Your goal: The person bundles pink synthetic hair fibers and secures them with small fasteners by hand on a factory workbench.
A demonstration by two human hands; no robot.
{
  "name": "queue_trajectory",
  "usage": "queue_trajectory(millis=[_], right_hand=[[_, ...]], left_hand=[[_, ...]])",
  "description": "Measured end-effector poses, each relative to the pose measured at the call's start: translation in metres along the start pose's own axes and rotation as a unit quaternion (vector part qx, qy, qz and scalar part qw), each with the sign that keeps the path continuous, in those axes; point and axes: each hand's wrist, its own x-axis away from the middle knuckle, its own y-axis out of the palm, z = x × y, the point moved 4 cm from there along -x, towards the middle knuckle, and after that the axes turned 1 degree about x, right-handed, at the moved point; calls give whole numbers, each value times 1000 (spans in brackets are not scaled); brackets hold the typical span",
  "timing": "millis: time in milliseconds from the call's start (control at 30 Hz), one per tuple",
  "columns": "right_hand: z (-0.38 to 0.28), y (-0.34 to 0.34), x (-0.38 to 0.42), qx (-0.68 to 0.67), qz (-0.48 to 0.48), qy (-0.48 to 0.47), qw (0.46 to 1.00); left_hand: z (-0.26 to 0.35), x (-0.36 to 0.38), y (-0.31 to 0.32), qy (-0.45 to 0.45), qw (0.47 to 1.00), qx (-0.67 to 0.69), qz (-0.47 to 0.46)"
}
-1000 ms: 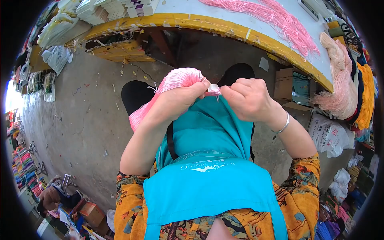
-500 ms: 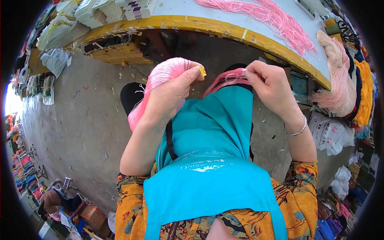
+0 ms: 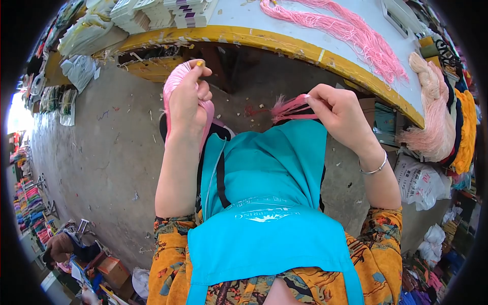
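My left hand (image 3: 185, 104) is closed at the left, with a glossy pink skein of thread (image 3: 175, 79) looped over it and hanging down beside the wrist. A small yellow piece (image 3: 199, 63), perhaps a tag, shows at the thumb tip. On the other side, my right hand (image 3: 338, 112) pinches a thin bunch of pink threads (image 3: 292, 108) between thumb and fingers. The loose ends of this bunch fan out over my lap, above the turquoise apron (image 3: 264, 162). The hands are well apart.
Ahead stands a white table (image 3: 305, 30) with a yellow edge; a long pink thread hank (image 3: 351, 33) lies on it. Pale pink (image 3: 432, 96) and orange hanks (image 3: 463, 132) hang at its right. Stacked cards (image 3: 190, 12) sit back left. A person (image 3: 66, 246) is at lower left.
My left hand has moved up and left with the skein, away from my right hand. The pink threads at my right hand now show their frayed ends.
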Motion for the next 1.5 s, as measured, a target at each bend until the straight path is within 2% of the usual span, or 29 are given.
queue_trajectory(millis=[233, 300, 533, 667, 867, 933, 1000, 1067, 1100, 1167, 1200, 1233, 1267, 1300, 1367, 1433, 1500], right_hand=[[7, -5, -14, 17, 9, -27, 999], [7, -5, -17, 10, 10, -32, 999], [-4, -9, -30, 18, 6, -60, 998], [-15, -11, -35, 28, 3, -81, 996], [-20, -14, -42, 7, 13, -102, 995], [-25, -17, -46, -13, -15, -110, 994], [-36, -26, -50, 7, -13, -130, 991], [-54, -35, -51, 28, -1, -164, 986], [-65, -40, -52, 29, -1, -166, 986], [-91, -47, -48, 152, -20, -213, 965], [-94, -51, -48, 124, -28, -186, 974], [-106, -58, -47, 178, -8, -212, 961], [-117, -68, -44, 160, -8, -221, 962], [-128, -78, -42, 143, -9, -230, 963], [-150, -92, -38, 114, -5, -255, 960], [-176, -105, -44, 107, 10, -273, 956], [-184, -113, -52, 107, 22, -279, 954]], left_hand=[[25, -23, -15, 52, 996, -26, 63], [28, -24, -22, 56, 987, -77, 131], [32, -19, -39, 97, 986, -121, 64], [39, -15, -34, 113, 982, -137, 55], [45, -7, -27, 93, 990, -105, 1], [49, 4, -16, 36, 994, -45, -96], [59, 18, -6, 39, 990, -35, -134], [74, 36, 9, 44, 974, -2, -223], [84, 46, 19, 52, 969, 6, -242], [100, 64, 37, 58, 958, 11, -282], [109, 72, 47, 64, 951, 13, -301], [117, 77, 55, 69, 948, 20, -312], [123, 81, 61, 75, 943, 26, -322], [130, 80, 69, 71, 899, 26, -432], [136, 100, 93, 76, 932, -36, -351], [154, 109, 113, 171, 935, -67, -304], [171, 106, 133, 186, 921, -70, -336]])
